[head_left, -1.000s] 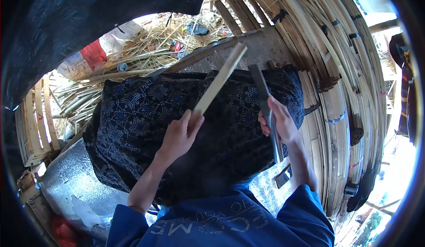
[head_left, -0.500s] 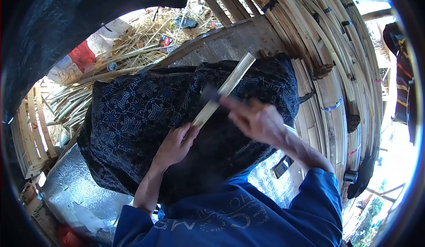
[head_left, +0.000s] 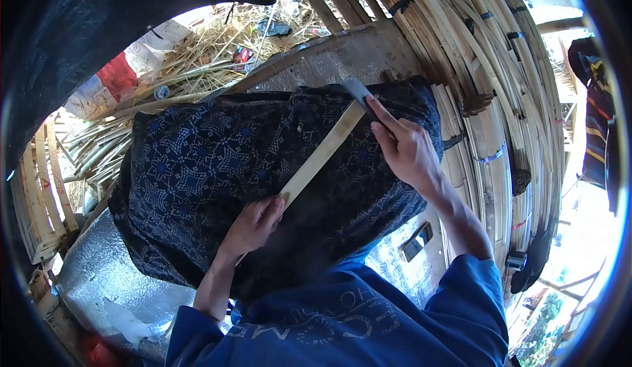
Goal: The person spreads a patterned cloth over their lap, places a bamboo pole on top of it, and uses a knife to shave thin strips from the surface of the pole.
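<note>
The left hand (head_left: 255, 225) reaches forward, fingers closed on the lower part of a pale strip (head_left: 322, 153) that slants away to the right above a dark patterned cloth (head_left: 197, 163); the right forearm angles inward, its fingers gripping a flat-bladed tool (head_left: 357, 90), the right hand's (head_left: 411, 150) index finger laid along it; the blade seems to meet the strip's far end, though blur leaves contact uncertain.
</note>
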A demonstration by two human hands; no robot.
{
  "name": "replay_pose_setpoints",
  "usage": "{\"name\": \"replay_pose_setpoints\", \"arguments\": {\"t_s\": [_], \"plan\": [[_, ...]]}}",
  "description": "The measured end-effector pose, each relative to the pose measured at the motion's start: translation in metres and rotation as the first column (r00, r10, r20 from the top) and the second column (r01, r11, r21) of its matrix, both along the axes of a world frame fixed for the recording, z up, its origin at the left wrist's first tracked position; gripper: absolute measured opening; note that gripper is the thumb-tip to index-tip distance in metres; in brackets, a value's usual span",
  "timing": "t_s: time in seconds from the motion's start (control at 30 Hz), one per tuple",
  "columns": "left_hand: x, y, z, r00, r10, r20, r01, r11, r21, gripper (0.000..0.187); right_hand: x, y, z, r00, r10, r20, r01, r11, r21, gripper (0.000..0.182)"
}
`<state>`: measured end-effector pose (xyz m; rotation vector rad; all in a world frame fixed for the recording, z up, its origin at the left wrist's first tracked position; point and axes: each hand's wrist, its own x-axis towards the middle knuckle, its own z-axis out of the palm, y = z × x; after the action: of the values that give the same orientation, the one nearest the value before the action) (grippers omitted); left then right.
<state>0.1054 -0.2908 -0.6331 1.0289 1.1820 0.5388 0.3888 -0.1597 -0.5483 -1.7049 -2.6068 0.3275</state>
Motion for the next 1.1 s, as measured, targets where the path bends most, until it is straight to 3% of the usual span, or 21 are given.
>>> {"name": "replay_pose_setpoints", "arguments": {"t_s": [0.03, 0.1, 0.13, 0.2, 0.23, 0.3, 0.4, 0.47, 0.53, 0.6, 0.63, 0.67, 0.73, 0.77, 0.8, 0.87, 0.9, 1.1], "plan": [[0.001, -0.001, -0.001, 1.000, -0.006, 0.005, 0.006, 1.000, 0.002, 0.037, 0.000, -0.004, 0.001, 1.000, -0.006, 0.005, 0.006, 1.000, 0.002, 0.047], [0.004, -0.002, -0.007, 0.999, 0.041, -0.029, -0.035, 0.985, 0.166, 0.030, -0.011, -0.017, 0.002, 0.991, 0.130, -0.044, -0.131, 0.991, -0.039, 0.048], [0.007, -0.004, -0.009, 0.999, 0.045, -0.022, -0.041, 0.984, 0.171, 0.030, -0.021, -0.029, -0.003, 0.990, 0.136, -0.048, -0.142, 0.974, -0.178, 0.048], [0.008, -0.008, -0.012, 0.979, 0.041, -0.202, 0.030, 0.940, 0.339, 0.025, -0.028, -0.048, -0.009, 0.958, 0.283, -0.034, -0.284, 0.937, -0.203, 0.050], [0.009, -0.008, -0.014, 0.978, 0.036, -0.206, 0.035, 0.942, 0.332, 0.025, -0.027, -0.046, -0.006, 0.988, 0.141, -0.070, -0.154, 0.949, -0.275, 0.049], [0.016, -0.012, -0.016, 0.955, 0.134, -0.264, 0.009, 0.878, 0.478, 0.025, -0.028, -0.038, -0.004, 0.995, 0.095, -0.035, -0.100, 0.969, -0.224, 0.049], [0.020, -0.010, -0.015, 0.917, 0.155, -0.367, 0.060, 0.856, 0.513, 0.022, -0.031, -0.038, -0.003, 0.999, 0.040, -0.015, -0.041, 0.991, -0.128, 0.049], [0.022, -0.011, -0.007, 0.908, 0.157, -0.389, 0.056, 0.874, 0.483, 0.022, -0.033, -0.044, -0.001, 0.992, 0.065, -0.104, -0.083, 0.980, -0.179, 0.049], [0.022, -0.016, -0.003, 0.894, 0.149, -0.423, 0.060, 0.895, 0.443, 0.021, -0.030, -0.040, 0.001, 0.989, 0.139, -0.052, -0.146, 0.972, -0.182, 0.046], [0.021, -0.020, -0.002, 0.856, 0.167, -0.490, 0.099, 0.877, 0.471, 0.021, -0.017, -0.014, 0.003, 0.996, -0.086, 0.032, 0.091, 0.966, -0.242, 0.045], [0.022, -0.023, -0.002, 0.859, 0.166, -0.485, 0.096, 0.878, 0.469, 0.021, -0.011, -0.007, -0.003, 0.997, -0.001, 0.071, 0.002, 1.000, -0.011, 0.044], [0.022, -0.022, -0.004, 0.854, 0.179, -0.489, 0.093, 0.872, 0.481, 0.021, -0.011, -0.008, -0.001, 0.997, 0.005, 0.078, -0.005, 1.000, -0.002, 0.044], [0.022, -0.020, -0.004, 0.849, 0.194, -0.492, 0.091, 0.863, 0.497, 0.022, -0.026, -0.022, 0.007, 0.999, 0.024, 0.038, -0.020, 0.993, -0.116, 0.044], [0.022, -0.021, -0.003, 0.845, 0.187, -0.501, 0.090, 0.874, 0.478, 0.022, -0.029, -0.034, -0.002, 0.984, 0.150, -0.097, -0.161, 0.980, -0.120, 0.046], [0.021, -0.022, -0.002, 0.841, 0.173, -0.512, 0.094, 0.886, 0.454, 0.023, -0.029, -0.034, 0.001, 0.984, 0.149, -0.097, -0.160, 0.980, -0.120, 0.046], [0.021, -0.020, -0.006, 0.824, 0.198, -0.531, 0.116, 0.859, 0.498, 0.023, -0.030, -0.034, 0.007, 0.988, 0.132, 0.077, -0.105, 0.952, -0.286, 0.046], [0.023, -0.024, -0.006, 0.810, 0.224, -0.542, 0.125, 0.837, 0.532, 0.023, -0.030, -0.037, 0.003, 0.994, 0.090, 0.066, -0.074, 0.974, -0.213, 0.047], [0.025, -0.014, -0.005, 0.808, 0.202, -0.553, 0.137, 0.849, 0.511, 0.024, -0.029, -0.033, 0.010, 1.000, 0.008, 0.015, -0.004, 0.969, -0.248, 0.046]]}}
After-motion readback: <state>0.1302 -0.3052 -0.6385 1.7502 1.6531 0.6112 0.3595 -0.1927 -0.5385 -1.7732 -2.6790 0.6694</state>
